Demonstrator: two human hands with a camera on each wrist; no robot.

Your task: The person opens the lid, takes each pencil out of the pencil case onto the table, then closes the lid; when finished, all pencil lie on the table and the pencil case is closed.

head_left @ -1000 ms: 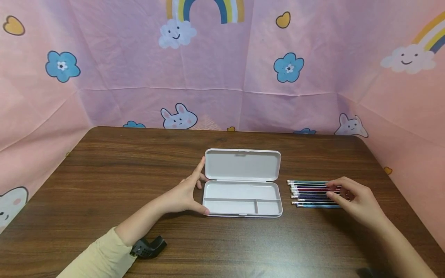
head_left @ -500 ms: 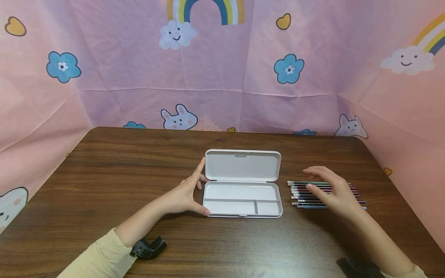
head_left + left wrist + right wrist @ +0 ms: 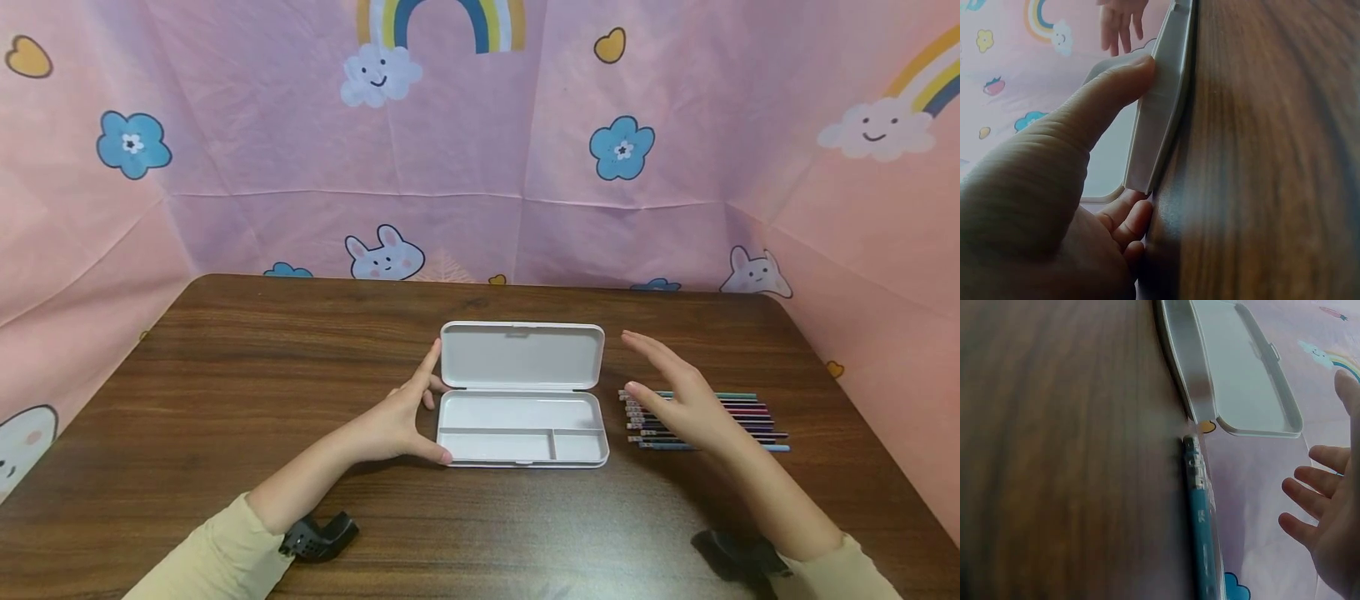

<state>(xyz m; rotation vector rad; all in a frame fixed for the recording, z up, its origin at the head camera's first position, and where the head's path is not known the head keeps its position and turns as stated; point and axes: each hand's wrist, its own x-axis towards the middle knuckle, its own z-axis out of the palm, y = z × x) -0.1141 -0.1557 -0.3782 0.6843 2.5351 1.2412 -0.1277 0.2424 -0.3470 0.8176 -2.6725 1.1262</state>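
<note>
A white pencil case (image 3: 495,446) lies with its lid (image 3: 522,358) raised back, showing bare compartments, one long and two shorter. My left hand (image 3: 386,429) holds its left end: the thumb (image 3: 1119,81) presses the front wall, the index finger reaches up beside the lid, and the other fingers bend against the side. Several pencils (image 3: 757,411) lie in a row to the right, eraser ends toward the case. Over them hovers my right hand (image 3: 686,400), fingers spread, holding nothing. In the right wrist view, a teal pencil (image 3: 1202,534) is nearest.
The brown wooden table (image 3: 300,358) extends around the case. A pink and purple cloth (image 3: 487,125) printed with rainbows, flowers and rabbits hangs behind and at both sides. Black wrist devices, the left strap (image 3: 318,537) and the right one (image 3: 738,554), sit by the sleeves.
My right hand has moved left and away from me, from the middle of the pencils toward the case's right side, its fingers spreading. The left hand and case stay put.
</note>
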